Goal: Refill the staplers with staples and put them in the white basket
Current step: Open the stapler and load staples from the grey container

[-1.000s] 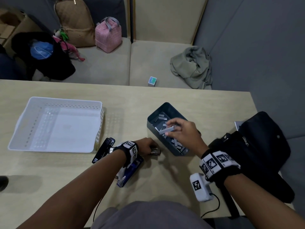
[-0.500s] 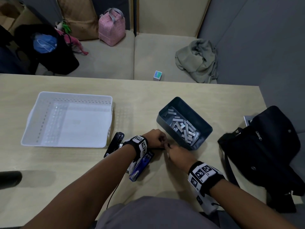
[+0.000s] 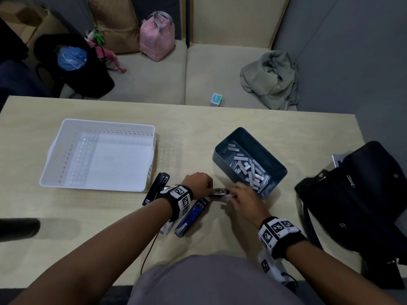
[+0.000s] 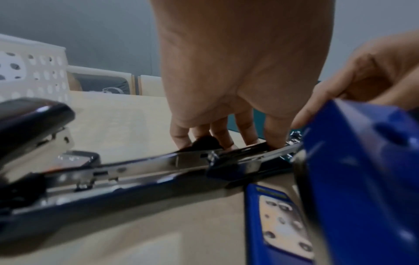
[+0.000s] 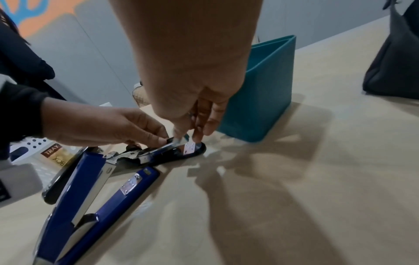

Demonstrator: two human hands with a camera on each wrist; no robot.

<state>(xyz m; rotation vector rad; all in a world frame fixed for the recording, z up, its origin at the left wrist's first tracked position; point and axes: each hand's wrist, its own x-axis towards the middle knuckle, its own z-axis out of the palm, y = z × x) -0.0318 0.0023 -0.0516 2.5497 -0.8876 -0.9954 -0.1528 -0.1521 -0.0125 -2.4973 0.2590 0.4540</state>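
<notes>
A black stapler [image 3: 220, 191] lies open on the table, its metal magazine [image 4: 181, 161] facing up. My left hand [image 3: 198, 183] grips its rear part, fingertips [image 4: 274, 141] on the magazine. Beside it, my right hand [image 3: 242, 197] pinches a silver staple strip [image 5: 175, 143] and holds it at the magazine, just behind the anvil plate [image 5: 189, 148]. A blue stapler [image 3: 191, 216] lies open in front of my left wrist. Another black stapler [image 3: 156, 188] lies beside the white basket [image 3: 152, 164], which holds nothing. A teal box [image 3: 273, 159] holds several staple strips [image 3: 248, 170].
A black bag [image 3: 363, 194] sits on the table's right side, close to the teal box. A couch behind the table carries a pink bag [image 3: 157, 36], a grey cloth [image 3: 271, 80] and a small box [image 3: 216, 99]. Wrist-camera cables run off the near table edge.
My right hand lifted a staple strip out of the teal box and brought it down to the open black stapler. My left hand stayed on the stapler.
</notes>
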